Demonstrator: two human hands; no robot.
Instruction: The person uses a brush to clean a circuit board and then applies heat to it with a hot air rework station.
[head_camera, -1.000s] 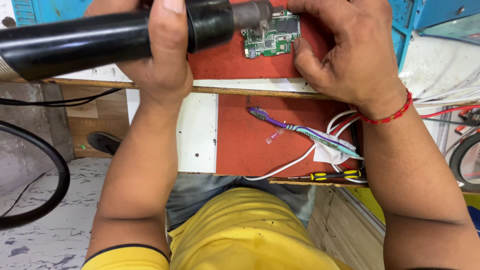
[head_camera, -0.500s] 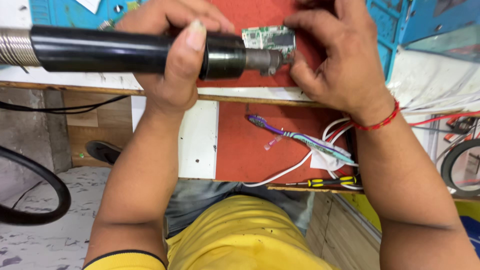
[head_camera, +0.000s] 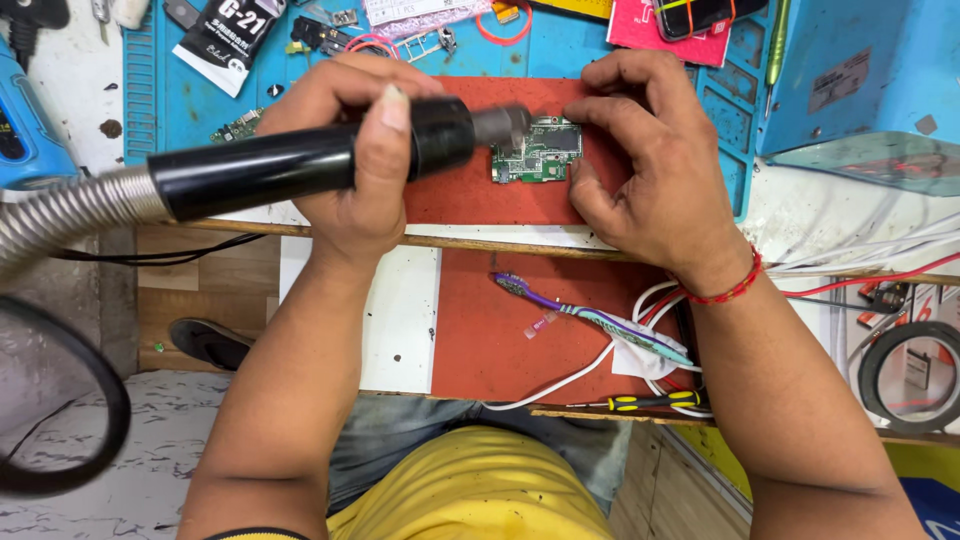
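Note:
My left hand (head_camera: 352, 150) grips a black hot-air tool handle (head_camera: 270, 170) with a ribbed metal hose (head_camera: 70, 215) running off to the left. Its metal nozzle (head_camera: 503, 124) points right, just above a small green circuit board (head_camera: 537, 152). The board lies on a red mat (head_camera: 470, 195) on the blue work mat (head_camera: 180, 95). My right hand (head_camera: 645, 160) rests on the red mat, fingers pressed against the board's right and top edges, holding it in place.
A lower shelf holds a second red pad (head_camera: 500, 340), a purple toothbrush (head_camera: 570, 310), white and red cables (head_camera: 640, 310) and a yellow-handled screwdriver (head_camera: 650, 402). Small parts and a black sachet (head_camera: 225, 30) lie at the back. A tape roll (head_camera: 915, 375) sits right.
The view has tilted so hands and board sit lower in frame. The nozzle has stayed over the board's left end; my right hand keeps holding the board.

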